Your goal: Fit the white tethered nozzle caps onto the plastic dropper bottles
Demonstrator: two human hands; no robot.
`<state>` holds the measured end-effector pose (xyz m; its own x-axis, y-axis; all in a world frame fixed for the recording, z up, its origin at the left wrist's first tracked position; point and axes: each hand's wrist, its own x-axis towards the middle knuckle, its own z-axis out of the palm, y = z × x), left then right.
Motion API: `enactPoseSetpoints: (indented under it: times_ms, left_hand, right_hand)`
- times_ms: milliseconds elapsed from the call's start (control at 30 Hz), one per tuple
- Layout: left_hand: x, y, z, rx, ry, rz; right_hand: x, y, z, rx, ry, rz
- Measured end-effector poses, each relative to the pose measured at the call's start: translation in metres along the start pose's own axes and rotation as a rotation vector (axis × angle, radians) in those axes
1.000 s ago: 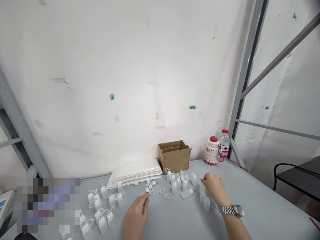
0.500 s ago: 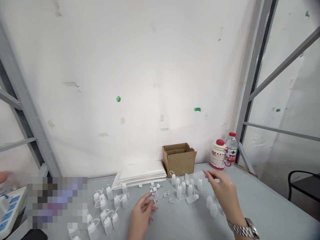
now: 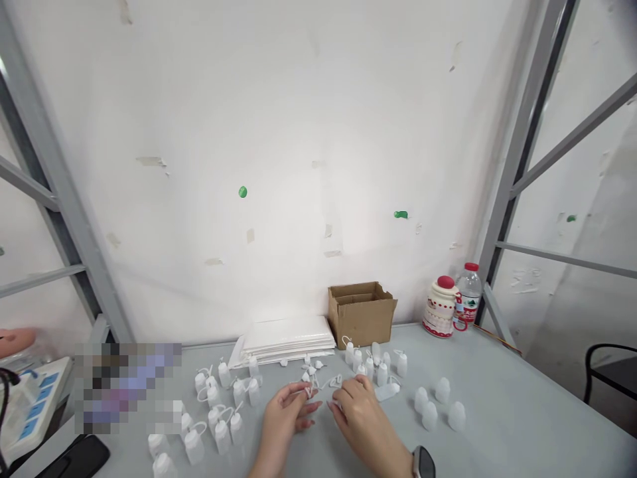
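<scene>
My left hand (image 3: 287,415) is at the table's front middle, its thumb and forefinger closed on a thin white tube (image 3: 309,392). To its right, my right hand (image 3: 359,406) has its fingers curled together; a pale bit shows at the fingertips, but what they hold is hidden. Just beyond the hands lie several small white caps (image 3: 312,369) and a looped white tube (image 3: 332,381). A translucent bottle (image 3: 387,392) rests on its side behind my right hand. Several small bottles (image 3: 382,376) stand upright behind it.
At left stand several capped bottles with looped tubes (image 3: 221,437). Several translucent rounded pieces (image 3: 429,416) are on the right. White sheets (image 3: 283,340), a cardboard box (image 3: 365,324), a cream-and-red jar (image 3: 440,309) and a water bottle (image 3: 468,292) line the wall. A black phone (image 3: 79,459) lies front left.
My right hand has come left and nearer, from beside the upright bottles to close by my left hand. My left hand stays about where it was. The view has shifted slightly.
</scene>
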<state>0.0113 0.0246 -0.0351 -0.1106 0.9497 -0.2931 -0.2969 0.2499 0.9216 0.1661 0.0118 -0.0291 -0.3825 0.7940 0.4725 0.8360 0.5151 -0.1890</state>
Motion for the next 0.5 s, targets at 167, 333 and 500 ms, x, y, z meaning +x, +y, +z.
enactPoseSetpoints:
  times_ms: [167,333,500]
  left_hand:
    - [-0.0002,0.0011,-0.0032,-0.016,0.025,-0.021]
    - [0.0029,-0.0010,-0.0037,0.024,0.036,0.056]
    - [0.0024,-0.0021,-0.0009,0.052,0.029,0.122]
  right_hand:
    - [-0.0004,-0.0057,-0.0007,0.264,-0.176,0.226]
    - [-0.0043,-0.0072,0.0066,0.510,-0.225,0.343]
    - [-0.0051,-0.0106,0.0085,0.691,-0.171,0.315]
